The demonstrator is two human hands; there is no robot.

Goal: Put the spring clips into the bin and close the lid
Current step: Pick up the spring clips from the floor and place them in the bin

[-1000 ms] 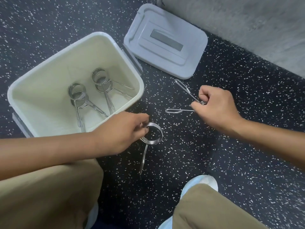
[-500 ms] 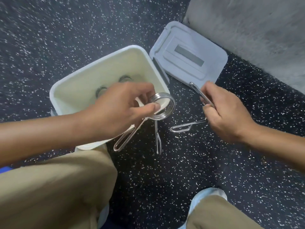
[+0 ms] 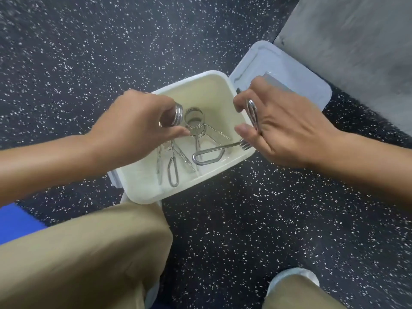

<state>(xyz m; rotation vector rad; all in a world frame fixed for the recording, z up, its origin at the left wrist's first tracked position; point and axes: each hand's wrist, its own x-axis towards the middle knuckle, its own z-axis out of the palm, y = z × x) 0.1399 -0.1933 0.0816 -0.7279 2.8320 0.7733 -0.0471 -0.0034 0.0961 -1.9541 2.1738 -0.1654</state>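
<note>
A cream open bin (image 3: pixel 215 80) stands on the speckled floor with spring clips (image 3: pixel 194 121) lying on its bottom. My left hand (image 3: pixel 138 126) hovers over the bin's left half, shut on a steel spring clip (image 3: pixel 177 114) by its coil, handles hanging down inside. My right hand (image 3: pixel 281 128) is over the bin's right rim, shut on another spring clip (image 3: pixel 252 112), one handle (image 3: pixel 209 156) reaching into the bin. The pale grey lid (image 3: pixel 301 74) lies flat on the floor behind the bin, partly hidden by my right hand.
A grey concrete slab (image 3: pixel 361 41) rises at the upper right beside the lid. My knees in tan trousers (image 3: pixel 89 253) and a pale shoe (image 3: pixel 292 279) fill the lower frame. A blue mat (image 3: pixel 15 221) shows at the left edge.
Both hands lifted their clips off the floor and moved them over the open bin. The view shifted, so the bin now sits in the centre.
</note>
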